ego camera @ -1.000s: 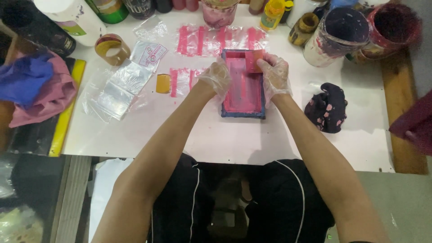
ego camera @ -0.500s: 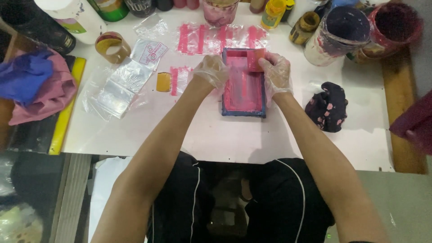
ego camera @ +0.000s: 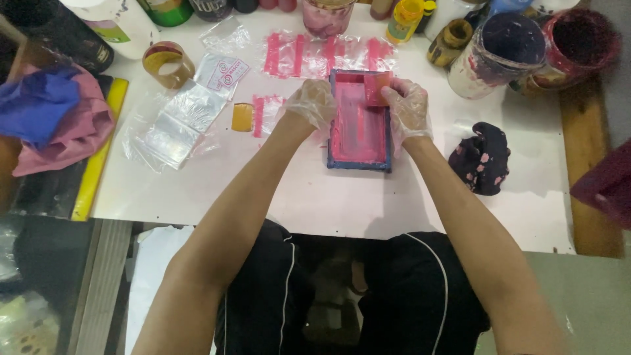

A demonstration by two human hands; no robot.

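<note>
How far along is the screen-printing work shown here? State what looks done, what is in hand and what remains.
Done: clear bags with pink bars lie behind the frame.
In hand: the left hand steadies the pink-inked screen frame; the right hand holds a small pink scraper at its far end.
Left: apparently the unprinted clear bags at left.

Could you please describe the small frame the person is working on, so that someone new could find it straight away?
On the white table, look to the middle, between the person's two gloved hands: the left hand rests on its left edge, and the right hand holds a small pink card at its top right corner. The frame is a dark-blue-rimmed rectangle, the only thing there filled with wet pink ink.
</note>
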